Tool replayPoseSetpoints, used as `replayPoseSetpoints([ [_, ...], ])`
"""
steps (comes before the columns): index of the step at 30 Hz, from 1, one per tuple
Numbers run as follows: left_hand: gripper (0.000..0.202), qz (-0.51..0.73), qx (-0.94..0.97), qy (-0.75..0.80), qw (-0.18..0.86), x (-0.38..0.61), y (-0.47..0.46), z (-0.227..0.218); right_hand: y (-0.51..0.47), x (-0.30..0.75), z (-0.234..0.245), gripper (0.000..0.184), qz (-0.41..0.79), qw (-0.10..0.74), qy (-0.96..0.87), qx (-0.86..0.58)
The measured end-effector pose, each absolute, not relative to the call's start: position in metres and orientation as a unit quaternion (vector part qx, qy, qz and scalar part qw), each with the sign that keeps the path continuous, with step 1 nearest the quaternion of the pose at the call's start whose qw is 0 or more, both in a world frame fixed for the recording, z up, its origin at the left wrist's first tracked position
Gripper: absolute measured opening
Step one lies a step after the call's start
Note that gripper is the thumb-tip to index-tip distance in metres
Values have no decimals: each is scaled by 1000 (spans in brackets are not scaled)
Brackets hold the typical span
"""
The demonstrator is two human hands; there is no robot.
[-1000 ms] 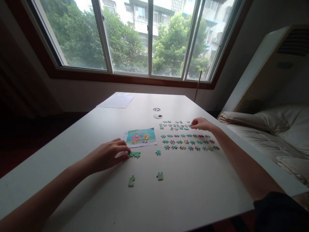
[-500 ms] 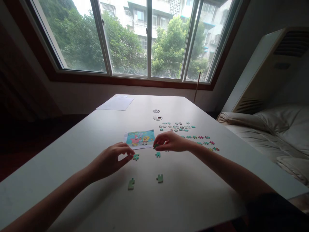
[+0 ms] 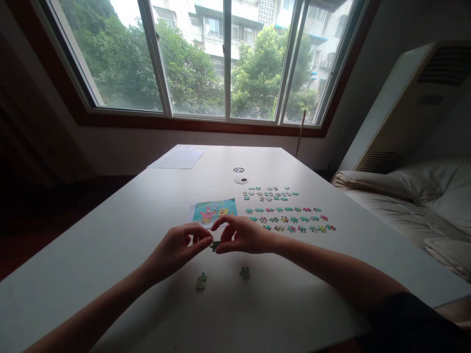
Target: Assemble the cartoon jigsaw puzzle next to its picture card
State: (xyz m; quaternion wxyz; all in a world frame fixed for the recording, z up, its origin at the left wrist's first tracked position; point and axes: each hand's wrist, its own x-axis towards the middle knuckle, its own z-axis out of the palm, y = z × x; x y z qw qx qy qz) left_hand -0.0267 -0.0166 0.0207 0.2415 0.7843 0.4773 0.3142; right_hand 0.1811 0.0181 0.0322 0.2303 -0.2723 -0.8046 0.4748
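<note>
From the head view, both bare hands were close together over a white, smooth-topped bench (image 3: 121, 220). A small, dark green cardboard-looking jigsaw piece (image 3: 215, 246) sat in the gap between them, partly hidden by the right thumb. The left hand (image 3: 187, 240) had its fingertips drawn in narrow right at that piece; couldn't tell if it actually had a grip on anything. The right hand (image 3: 245, 234) was curled, with a moderate gap between thumb and index; no telling whether it held the piece or just steadied it.

Nearer the person than the hands lay two pale green, knobbed pieces, one below the left fingertips (image 3: 201, 281) and one below the right hand (image 3: 245, 273), well apart. Just beyond the hands was a colourful printed cartoon sheet (image 3: 204, 211), with multicoloured loose pieces (image 3: 284, 219) in rows off to its right.

My read: joining-up stage, two-handed. Next move would call for lining up tab and notch, then a gentle press flat.
</note>
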Motion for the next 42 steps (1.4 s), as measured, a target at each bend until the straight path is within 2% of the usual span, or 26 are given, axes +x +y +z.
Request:
replayPoseSetpoints([
  [14, 30, 306, 778, 480, 266, -27, -17, 22, 24, 178, 19, 35, 458, 282, -796, -279],
  [16, 32, 311, 761, 482, 304, -28, -16, 22, 25, 178, 18, 29, 414, 300, -809, -291],
  [20, 34, 334, 719, 494, 358, -30, -14, 24, 26, 179, 16, 13, 251, 348, -857, -286],
  [24, 37, 341, 698, 510, 368, -29, -14, 26, 25, 182, 13, 12, 138, 365, -886, -249],
  [33, 36, 343, 693, 512, 374, -28, -14, 26, 25, 187, 14, 17, 63, 367, -900, -226],
  [36, 36, 342, 717, 509, 330, -35, -8, 22, 32, 191, 13, 18, 41, 380, -892, -241],
  [42, 26, 288, 823, 487, 56, -60, 5, 9, 49, 200, 7, 23, -1, 396, -875, -278],
])
